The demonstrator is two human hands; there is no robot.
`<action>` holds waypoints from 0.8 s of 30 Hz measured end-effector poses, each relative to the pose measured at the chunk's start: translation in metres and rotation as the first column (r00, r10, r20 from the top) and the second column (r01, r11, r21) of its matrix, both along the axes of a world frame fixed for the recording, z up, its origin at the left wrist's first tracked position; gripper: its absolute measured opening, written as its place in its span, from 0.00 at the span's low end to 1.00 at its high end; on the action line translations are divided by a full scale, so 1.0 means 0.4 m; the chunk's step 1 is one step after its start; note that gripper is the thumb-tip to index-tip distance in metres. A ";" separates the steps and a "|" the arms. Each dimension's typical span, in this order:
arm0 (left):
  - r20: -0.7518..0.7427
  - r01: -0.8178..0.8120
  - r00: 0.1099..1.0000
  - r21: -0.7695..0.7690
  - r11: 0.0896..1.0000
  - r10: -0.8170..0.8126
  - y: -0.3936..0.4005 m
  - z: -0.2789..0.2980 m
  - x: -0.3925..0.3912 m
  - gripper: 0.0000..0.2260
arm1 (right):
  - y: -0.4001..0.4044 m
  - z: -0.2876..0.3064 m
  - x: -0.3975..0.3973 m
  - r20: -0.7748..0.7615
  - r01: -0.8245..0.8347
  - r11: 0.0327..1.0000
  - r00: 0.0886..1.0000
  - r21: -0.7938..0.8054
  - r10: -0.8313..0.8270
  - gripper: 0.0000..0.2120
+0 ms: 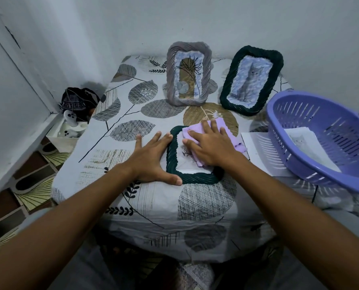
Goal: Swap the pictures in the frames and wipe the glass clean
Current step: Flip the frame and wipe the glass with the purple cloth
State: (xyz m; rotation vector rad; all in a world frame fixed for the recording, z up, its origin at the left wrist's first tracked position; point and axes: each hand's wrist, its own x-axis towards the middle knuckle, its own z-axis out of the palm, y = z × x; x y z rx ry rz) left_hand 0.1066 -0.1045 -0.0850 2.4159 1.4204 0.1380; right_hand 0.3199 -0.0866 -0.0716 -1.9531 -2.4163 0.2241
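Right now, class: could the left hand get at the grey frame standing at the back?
Probably yes. The left hand lies flat beside the dark green frame, holding nothing, and only bare tablecloth lies between it and the grey frame.

A leaf-printed tablecloth [153, 197] in grey, black and tan covers the table. A lilac slotted plastic basket [325, 141] sits tilted at its right edge. Left of the table, on the floor by the wall, a white box [64, 139] holds a dark patterned bundle [78, 99] and a white spotted object (too small to identify). Patterned tiles [34, 185] cover the floor.
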 end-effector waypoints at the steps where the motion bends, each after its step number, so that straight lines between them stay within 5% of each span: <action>1: 0.001 -0.003 1.000 0.000 1.000 0.003 0.000 0.001 -0.001 0.63 | -0.003 0.001 0.020 -0.007 0.023 1.000 1.000 -0.002 -0.023 0.30; 5: 0.019 -0.009 1.000 -0.015 1.000 0.009 -0.005 0.006 0.001 0.63 | -0.022 0.002 0.071 -0.028 0.047 0.999 0.999 -0.011 -0.047 0.29; 11: 0.024 -0.011 1.000 -0.007 1.000 0.011 -0.008 0.001 0.004 0.63 | -0.124 -0.003 0.057 -0.125 -0.140 0.990 0.983 -0.027 0.136 0.30; 18: 0.016 -0.013 1.000 -0.023 1.000 0.013 -0.008 0.007 0.005 0.63 | -0.210 0.001 0.083 -0.038 -0.161 0.985 0.986 0.068 0.164 0.47; 24: 0.003 -0.007 1.000 -0.030 1.000 0.007 -0.004 0.010 0.004 0.63 | -0.067 -0.004 0.011 0.032 -0.068 0.998 0.997 0.015 0.068 0.38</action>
